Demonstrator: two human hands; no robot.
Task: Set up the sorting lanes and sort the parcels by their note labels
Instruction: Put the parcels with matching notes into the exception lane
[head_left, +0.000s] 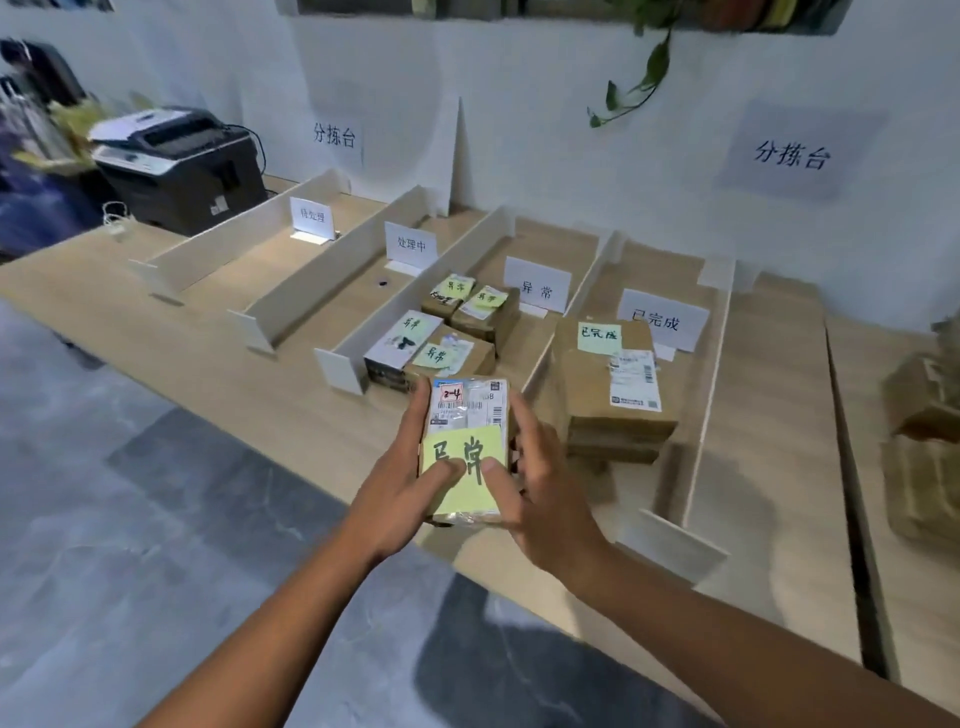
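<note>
Head view: both hands hold one parcel (467, 402) just above the near edge of the table (249, 364), straight in front of the third lane (556, 249). The left hand (405, 488) takes its left side and the right hand (540, 488) its right. Each grip is closed round the parcel, fingers along the edges and a thumb pressed on the yellow note (467, 441) stuck on top. Held flat and face up like this, the note can be read before the parcel goes down, and the thumbs probably keep the paper from lifting. Its writing ends in the same character as the sign (537, 290) in the third lane (the first character is partly under a thumb), so that lane seems the one meant.

Counted: five white dividers (332, 270) make four lanes, each with one standing sign. Parcels lie only in the third and fourth lanes. The third has four small parcels (483, 319), each with its own note, packed towards the near end. The fourth lane (670, 270) has one stack (608, 410) of brown parcels with a single note on top; how many it holds I cannot tell. Two paper wall signs (335, 136) hang behind. More parcels sit blurred at the far right.
</note>
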